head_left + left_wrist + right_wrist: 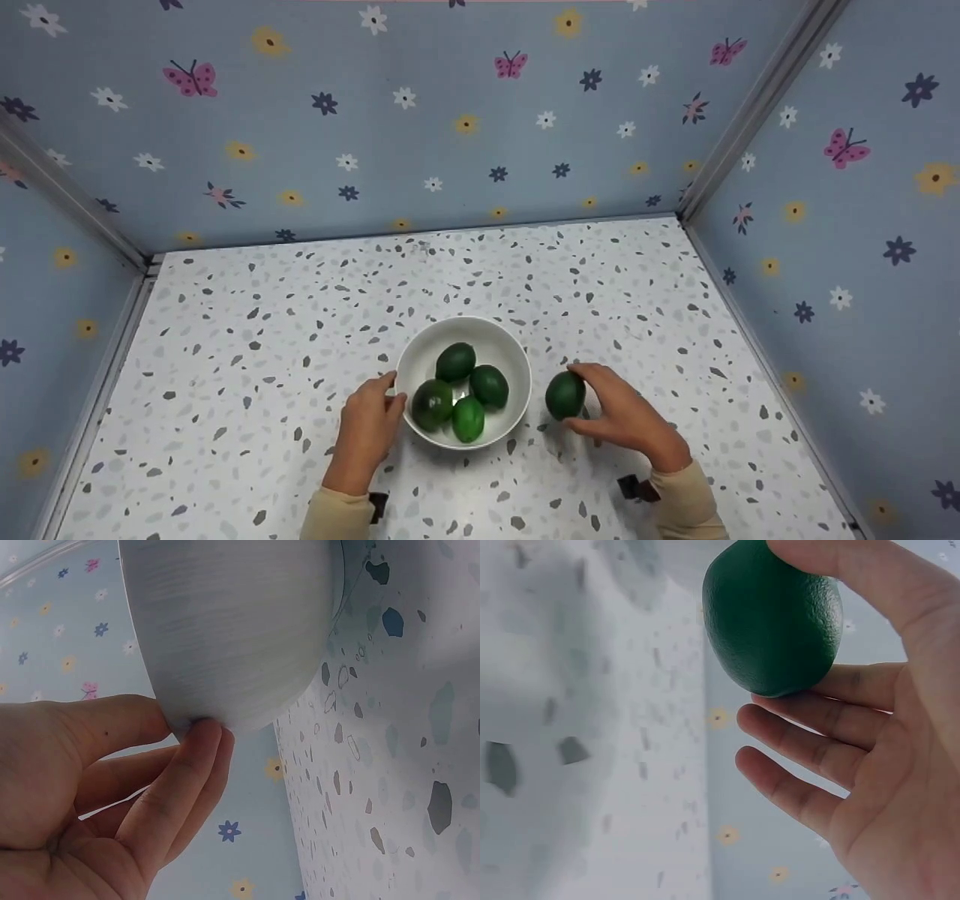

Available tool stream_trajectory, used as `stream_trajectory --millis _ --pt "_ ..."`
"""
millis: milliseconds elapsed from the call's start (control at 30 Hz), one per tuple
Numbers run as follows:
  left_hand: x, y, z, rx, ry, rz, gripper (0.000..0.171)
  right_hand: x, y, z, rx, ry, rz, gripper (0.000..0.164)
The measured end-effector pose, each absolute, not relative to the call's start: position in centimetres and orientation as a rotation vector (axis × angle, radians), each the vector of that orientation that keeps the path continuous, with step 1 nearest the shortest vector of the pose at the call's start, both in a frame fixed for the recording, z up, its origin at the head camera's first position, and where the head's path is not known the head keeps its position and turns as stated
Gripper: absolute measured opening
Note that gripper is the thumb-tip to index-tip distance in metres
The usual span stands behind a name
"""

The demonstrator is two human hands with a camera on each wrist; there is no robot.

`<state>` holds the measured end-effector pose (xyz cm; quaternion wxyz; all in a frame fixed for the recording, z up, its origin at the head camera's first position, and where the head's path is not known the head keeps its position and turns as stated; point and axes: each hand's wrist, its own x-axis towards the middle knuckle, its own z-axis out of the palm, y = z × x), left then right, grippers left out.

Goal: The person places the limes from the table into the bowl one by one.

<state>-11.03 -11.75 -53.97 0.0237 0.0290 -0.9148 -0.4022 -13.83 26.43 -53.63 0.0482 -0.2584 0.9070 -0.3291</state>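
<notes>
A white bowl stands on the speckled table. Inside it lie several green fruits, among them a dark oval avocado, a rounder brownish-green one and a brighter green one. My left hand pinches the bowl's rim on its left side, thumb and fingers on either face of the wall. To the right of the bowl, my right hand holds another dark green avocado between thumb and fingers. In the right wrist view this avocado shows a glossy, pebbled skin, with the lower fingers spread apart from it.
The white table with grey specks spreads around the bowl. Blue flowered panels enclose it at the back, the left and the right, with grey metal strips at the corners.
</notes>
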Motion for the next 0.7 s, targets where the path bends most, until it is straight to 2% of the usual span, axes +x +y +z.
stream_trajectory --millis 300,700 --pt "-11.1 -11.7 -54.1 0.101 -2.838 -1.259 0.039 -15.0 25.5 -51.9 -0.890 2.833 -0.986 0.075" --pt "-11.2 -11.7 -54.1 0.117 -2.842 -1.277 0.041 -15.0 22.0 -51.1 -1.032 2.819 -0.983 0.077"
